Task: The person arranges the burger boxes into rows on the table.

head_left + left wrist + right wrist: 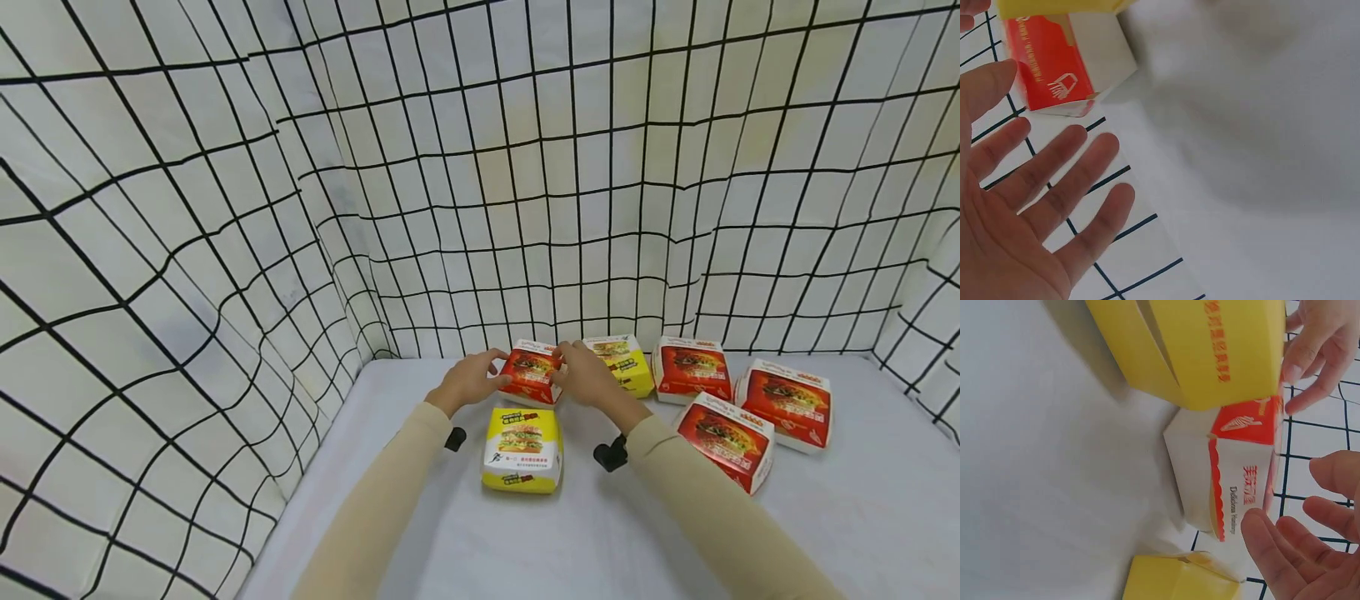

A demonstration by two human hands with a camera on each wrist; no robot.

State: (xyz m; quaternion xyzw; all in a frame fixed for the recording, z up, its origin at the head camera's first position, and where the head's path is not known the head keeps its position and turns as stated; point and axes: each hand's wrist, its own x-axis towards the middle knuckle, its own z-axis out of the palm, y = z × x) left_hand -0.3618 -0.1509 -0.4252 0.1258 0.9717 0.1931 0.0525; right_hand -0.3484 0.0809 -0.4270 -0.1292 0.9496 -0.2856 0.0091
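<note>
A red and white burger box (531, 372) lies at the back of the table, between my two hands. My left hand (468, 381) is at its left side; the left wrist view shows the fingers spread and fairly straight, with the thumb nearest the red box (1054, 62). On the other side is my right hand (588, 377), fingers apart. Its fingertips come right up to the box's white side (1235, 481) in the right wrist view. Just in front of the red box sits a yellow and white burger box (522, 450), between my forearms.
Behind my right hand stands another yellow burger box (633, 372). Further right are three more red boxes, one at the back (692, 371), one at the far right (787, 404) and one nearer (727, 440). A black grid net (607, 183) over white cloth borders the white table (525, 550).
</note>
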